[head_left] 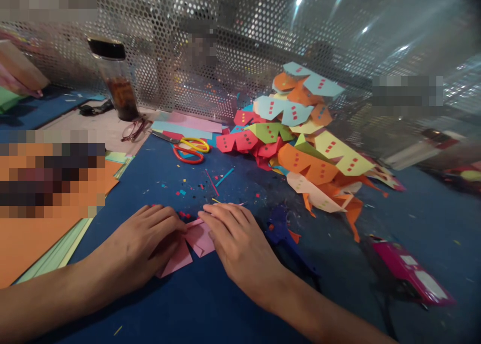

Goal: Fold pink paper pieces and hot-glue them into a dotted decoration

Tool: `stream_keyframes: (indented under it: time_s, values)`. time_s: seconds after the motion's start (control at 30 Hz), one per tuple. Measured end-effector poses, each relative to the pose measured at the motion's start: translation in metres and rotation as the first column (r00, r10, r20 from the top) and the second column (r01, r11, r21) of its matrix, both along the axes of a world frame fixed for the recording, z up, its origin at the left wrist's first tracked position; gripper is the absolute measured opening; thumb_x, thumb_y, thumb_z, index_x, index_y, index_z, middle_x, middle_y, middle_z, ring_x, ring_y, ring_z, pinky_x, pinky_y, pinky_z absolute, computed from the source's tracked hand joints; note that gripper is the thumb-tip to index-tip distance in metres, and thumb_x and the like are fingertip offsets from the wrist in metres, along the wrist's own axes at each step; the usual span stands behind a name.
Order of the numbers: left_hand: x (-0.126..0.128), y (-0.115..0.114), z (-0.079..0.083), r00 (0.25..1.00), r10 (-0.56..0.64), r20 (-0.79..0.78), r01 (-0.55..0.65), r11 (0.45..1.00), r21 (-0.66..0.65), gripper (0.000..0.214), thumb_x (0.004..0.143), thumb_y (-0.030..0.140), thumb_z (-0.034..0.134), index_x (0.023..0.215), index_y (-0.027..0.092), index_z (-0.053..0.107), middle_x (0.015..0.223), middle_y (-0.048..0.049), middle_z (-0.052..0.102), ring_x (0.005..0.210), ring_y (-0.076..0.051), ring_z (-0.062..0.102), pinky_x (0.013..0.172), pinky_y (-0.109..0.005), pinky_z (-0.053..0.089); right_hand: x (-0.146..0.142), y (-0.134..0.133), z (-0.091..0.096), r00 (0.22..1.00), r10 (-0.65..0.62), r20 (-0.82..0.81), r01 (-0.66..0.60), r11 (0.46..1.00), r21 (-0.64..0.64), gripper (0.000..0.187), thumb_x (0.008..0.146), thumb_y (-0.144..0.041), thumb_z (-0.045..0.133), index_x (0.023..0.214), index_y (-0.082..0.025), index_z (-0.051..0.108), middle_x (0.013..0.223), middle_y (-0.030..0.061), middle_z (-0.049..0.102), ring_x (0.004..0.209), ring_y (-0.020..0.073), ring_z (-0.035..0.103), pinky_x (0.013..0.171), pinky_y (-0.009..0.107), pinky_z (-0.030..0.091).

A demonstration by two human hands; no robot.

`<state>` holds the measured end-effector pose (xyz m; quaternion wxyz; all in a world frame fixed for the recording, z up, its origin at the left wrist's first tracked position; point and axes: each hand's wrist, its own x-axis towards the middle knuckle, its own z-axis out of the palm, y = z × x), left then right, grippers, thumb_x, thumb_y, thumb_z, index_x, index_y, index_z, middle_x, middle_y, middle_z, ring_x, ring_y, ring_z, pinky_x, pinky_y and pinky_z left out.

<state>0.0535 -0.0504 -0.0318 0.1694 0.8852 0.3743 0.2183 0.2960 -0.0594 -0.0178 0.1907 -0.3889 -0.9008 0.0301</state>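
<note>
"Paper, thin, pink and folded [200,238], sits right in front. Which hand is closer?"

"Both! It lies flat on the blue surface [180,314], and each hand is on it. The bare left hand [150,239] covers the left end, and the bare right hand [235,239] covers the right end."

"Which way is it long?"

"From hand to hand, I think. It slants a bit, so its right end is farther from the person."

"Where is it from the fingers?"

"From the left fingertips, it goes right, and some of it comes back toward the person. From the right fingertips, it goes left and also nearer the person. Those tips touch its far edge."

"Are the fingers spread?"

"No, on each hand they sit close together, bent over the paper. The thumbs are mostly hidden, so I can't tell if they pinch it."

"Does it have a gap?"

"Yes, a little notch between the hands. It faces the person. Tiny red scraps [184,215] lie just past the left fingertips."
</note>
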Motion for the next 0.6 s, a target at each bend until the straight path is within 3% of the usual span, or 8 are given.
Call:
stream_keyframes:
  time_s: [0.13,0.37,0.6]
  values:
    - [-0.002,-0.003,0.001,0.999,-0.012,-0.04,0.014,0.999,0.036,0.02,0.099,0.013,0.043,0.106,0.025,0.058,0.098,-0.0028,0.067,0.084,-0.021,0.06,0.079,-0.037,0.04,0.001,0.005,-0.003,0.998,-0.029,0.052,0.028,1.0,0.011,0.037,0.098,-0.006,0.05,0.133,-0.014,0.055,0.127,0.0104,0.065,0.12,0.0248,0.054,0.108,0.046,0.037]
    - [-0.002,-0.007,0.007,0.996,-0.063,-0.061,0.068,0.993,0.1,0.013,0.096,0.019,0.054,0.106,0.025,0.059,0.095,-0.0018,0.068,0.085,-0.022,0.061,0.083,-0.039,0.039,0.002,0.004,0.0,0.997,-0.072,0.032,0.072,0.997,0.006,0.021,0.098,-0.008,0.052,0.111,-0.018,0.066,0.099,0.0067,0.066,0.096,0.0232,0.057,0.086,0.041,0.041]
    - [-0.001,-0.007,0.014,0.994,-0.086,-0.067,0.096,0.982,0.164,0.025,0.091,0.035,0.069,0.111,0.024,0.059,0.106,-0.003,0.071,0.096,-0.024,0.063,0.089,-0.04,0.042,0.001,0.001,0.008,0.981,-0.163,-0.104,0.145,0.975,-0.166,0.015,0.097,-0.008,0.055,0.096,-0.019,0.066,0.096,0.0039,0.066,0.091,0.0197,0.06,0.08,0.035,0.044]
